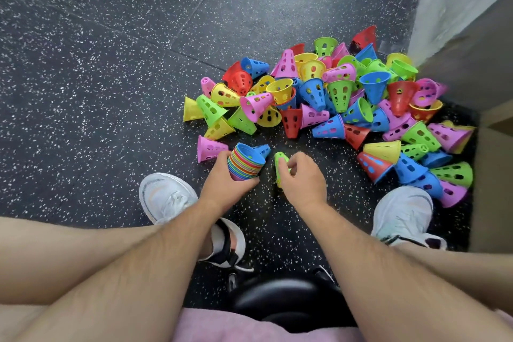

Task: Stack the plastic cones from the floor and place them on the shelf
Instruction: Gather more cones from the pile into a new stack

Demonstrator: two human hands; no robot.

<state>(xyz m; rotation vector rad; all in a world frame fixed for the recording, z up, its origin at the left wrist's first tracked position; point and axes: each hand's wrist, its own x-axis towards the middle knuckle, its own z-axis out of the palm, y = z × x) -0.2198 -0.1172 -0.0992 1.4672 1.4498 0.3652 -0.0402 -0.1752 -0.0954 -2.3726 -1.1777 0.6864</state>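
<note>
on the dark speckled floor (pixel 111 64), between a white left shoe (pixel 166 197) and a white right shoe (pixel 402 211), the left hand (pixel 222 179) wraps its fingers round a nested stack of cones (pixel 245 164). the stack is banded in many colours, with a blue one on top and its wide mouth facing away from the person. whether the stack rests on the floor i cannot tell. just to its right, the right hand (pixel 304 175) pinches a single green cone (pixel 280 165) in curled fingers, near the stack but apart from it. a pink cone (pixel 209 148) lies on its side just left of the stack. beyond the hands, a loose pile of cones (pixel 333 97) in red, blue, yellow, green and pink spreads toward a pale panel (pixel 488 175) at the right edge.
</note>
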